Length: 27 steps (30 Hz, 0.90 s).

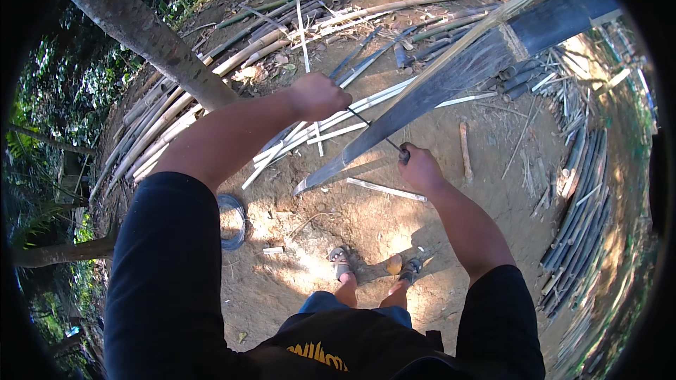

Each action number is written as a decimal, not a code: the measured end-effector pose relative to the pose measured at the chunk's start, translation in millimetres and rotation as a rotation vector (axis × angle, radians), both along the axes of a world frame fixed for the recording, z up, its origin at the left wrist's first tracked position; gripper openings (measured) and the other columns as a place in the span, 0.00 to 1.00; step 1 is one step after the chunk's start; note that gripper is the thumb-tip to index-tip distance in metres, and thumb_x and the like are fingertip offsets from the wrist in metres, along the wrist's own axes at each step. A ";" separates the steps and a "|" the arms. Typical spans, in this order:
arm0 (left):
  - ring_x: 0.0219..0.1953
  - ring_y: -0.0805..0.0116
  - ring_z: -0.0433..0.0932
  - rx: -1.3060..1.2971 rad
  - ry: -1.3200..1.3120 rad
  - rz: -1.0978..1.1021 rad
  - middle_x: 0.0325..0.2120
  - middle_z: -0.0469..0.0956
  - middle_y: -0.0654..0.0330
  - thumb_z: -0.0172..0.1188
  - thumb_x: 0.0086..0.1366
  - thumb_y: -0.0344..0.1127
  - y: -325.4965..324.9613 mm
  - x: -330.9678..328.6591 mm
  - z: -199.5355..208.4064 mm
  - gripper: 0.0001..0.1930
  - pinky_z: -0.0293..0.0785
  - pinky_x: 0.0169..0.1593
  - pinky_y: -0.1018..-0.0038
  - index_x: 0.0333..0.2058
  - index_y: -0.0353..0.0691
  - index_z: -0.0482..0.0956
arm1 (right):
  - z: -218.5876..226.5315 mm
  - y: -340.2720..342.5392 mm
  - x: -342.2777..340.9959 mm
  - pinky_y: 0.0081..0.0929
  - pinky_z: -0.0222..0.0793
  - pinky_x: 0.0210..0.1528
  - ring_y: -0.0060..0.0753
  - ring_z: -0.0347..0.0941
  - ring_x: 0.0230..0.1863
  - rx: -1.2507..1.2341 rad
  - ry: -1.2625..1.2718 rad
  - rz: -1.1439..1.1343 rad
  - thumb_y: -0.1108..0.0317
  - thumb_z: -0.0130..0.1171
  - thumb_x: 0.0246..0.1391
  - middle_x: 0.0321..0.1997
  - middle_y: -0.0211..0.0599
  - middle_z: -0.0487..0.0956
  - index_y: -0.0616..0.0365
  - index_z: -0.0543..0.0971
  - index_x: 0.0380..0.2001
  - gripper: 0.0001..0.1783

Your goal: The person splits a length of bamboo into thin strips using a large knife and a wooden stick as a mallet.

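Note:
A long dark length of split bamboo (451, 74) slants from the upper right down to a pointed tip near the middle. Across its lower part lies a thin dark two-handed blade, a drawknife (391, 143) by its look. My left hand (320, 96) is closed round the blade's far end, left of the bamboo. On the near right side, my right hand (422, 170) grips the dark handle at the other end. The middle of the blade seems to touch the bamboo; its edge is too thin to make out.
A tree trunk (151, 32) leans in at the upper left, close to my left arm. Bamboo poles (246, 53) and pale strips (373, 100) lie beyond my hands. Dark bamboo strips (577, 204) are heaped at right. A wire coil (232, 222) lies left of my feet.

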<state>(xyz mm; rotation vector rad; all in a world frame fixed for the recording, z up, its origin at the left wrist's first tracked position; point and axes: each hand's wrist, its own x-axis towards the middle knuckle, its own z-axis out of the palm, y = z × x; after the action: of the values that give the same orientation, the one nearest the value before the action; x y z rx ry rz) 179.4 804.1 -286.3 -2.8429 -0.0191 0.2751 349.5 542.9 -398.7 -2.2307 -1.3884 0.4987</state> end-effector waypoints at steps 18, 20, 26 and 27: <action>0.40 0.64 0.77 -1.008 -1.285 0.429 0.41 0.77 0.51 0.65 0.63 0.38 -95.2 -2.9 109.4 0.18 0.73 0.45 0.68 0.45 0.32 0.74 | 59.1 42.2 -101.8 0.41 0.75 0.41 0.50 0.80 0.37 -0.165 0.548 0.007 0.61 0.60 0.53 0.36 0.50 0.82 0.62 0.77 0.42 0.17; 0.37 0.63 0.78 -1.099 -1.311 0.486 0.37 0.79 0.51 0.64 0.64 0.36 -96.8 -2.4 109.8 0.16 0.73 0.44 0.68 0.44 0.32 0.75 | 37.9 43.8 -108.5 0.39 0.73 0.36 0.44 0.78 0.31 -0.120 0.554 0.011 0.63 0.60 0.53 0.32 0.45 0.79 0.61 0.75 0.43 0.17; 0.36 0.70 0.76 -1.128 -1.215 0.433 0.35 0.80 0.54 0.56 0.69 0.36 -93.1 -1.6 104.5 0.14 0.73 0.43 0.70 0.47 0.32 0.74 | 32.4 27.2 -109.1 0.31 0.68 0.26 0.27 0.70 0.20 -0.015 0.955 0.088 0.68 0.61 0.52 0.24 0.32 0.73 0.58 0.73 0.48 0.19; 0.37 0.70 0.76 -1.186 -1.228 0.385 0.36 0.80 0.55 0.56 0.70 0.36 -91.9 -0.9 100.7 0.14 0.73 0.43 0.70 0.48 0.32 0.73 | 24.9 19.9 -112.9 0.30 0.68 0.27 0.26 0.70 0.21 0.057 1.150 0.110 0.69 0.62 0.52 0.25 0.31 0.73 0.57 0.73 0.49 0.20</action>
<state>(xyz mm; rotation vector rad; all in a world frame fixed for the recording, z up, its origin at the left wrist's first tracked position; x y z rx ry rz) 178.4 712.3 -185.6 -3.4137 -0.8937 -1.9981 236.6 562.8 -373.8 -1.3371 -0.8391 1.4421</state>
